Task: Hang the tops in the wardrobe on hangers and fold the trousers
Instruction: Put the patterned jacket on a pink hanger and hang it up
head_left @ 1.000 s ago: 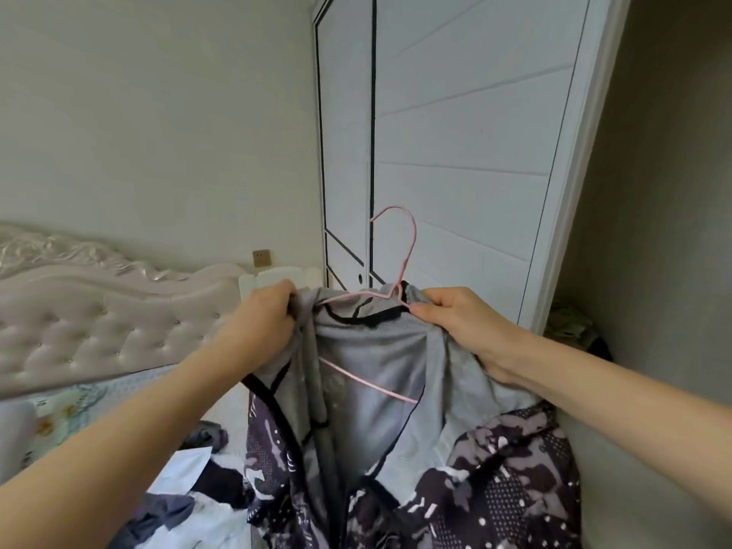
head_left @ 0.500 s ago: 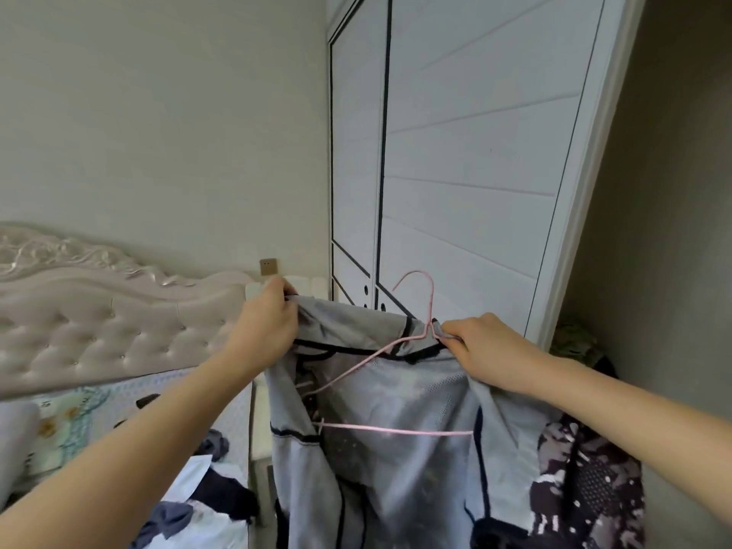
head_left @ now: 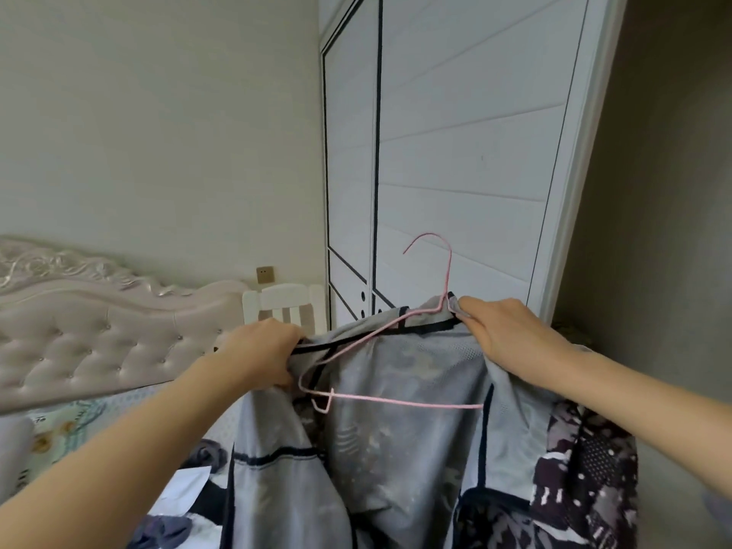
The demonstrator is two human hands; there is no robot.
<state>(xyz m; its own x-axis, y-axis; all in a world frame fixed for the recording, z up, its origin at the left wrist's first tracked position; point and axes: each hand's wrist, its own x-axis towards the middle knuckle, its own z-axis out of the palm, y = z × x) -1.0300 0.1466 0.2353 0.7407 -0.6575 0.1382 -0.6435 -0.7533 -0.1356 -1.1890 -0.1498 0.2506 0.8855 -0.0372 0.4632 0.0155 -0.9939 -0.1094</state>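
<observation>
I hold a grey top [head_left: 400, 441] with black trim and a dark camouflage outside, inside out, spread in front of me. A thin pink wire hanger [head_left: 396, 402] sits inside it, its hook sticking up above the collar. My left hand [head_left: 265, 350] grips the top's left shoulder edge. My right hand [head_left: 503, 334] grips the collar beside the hanger's neck. The white wardrobe [head_left: 455, 152] stands right behind, its doors closed.
A bed with a tufted pale headboard [head_left: 99, 334] lies to the left, with several dark and white clothes [head_left: 186, 505] heaped on it. A white slatted piece of furniture [head_left: 285, 303] stands between bed and wardrobe. A plain wall runs along the right.
The top has been spread wider between my hands, and the hanger's left arm now shows outside the fabric. The hook has tilted upright above the collar.
</observation>
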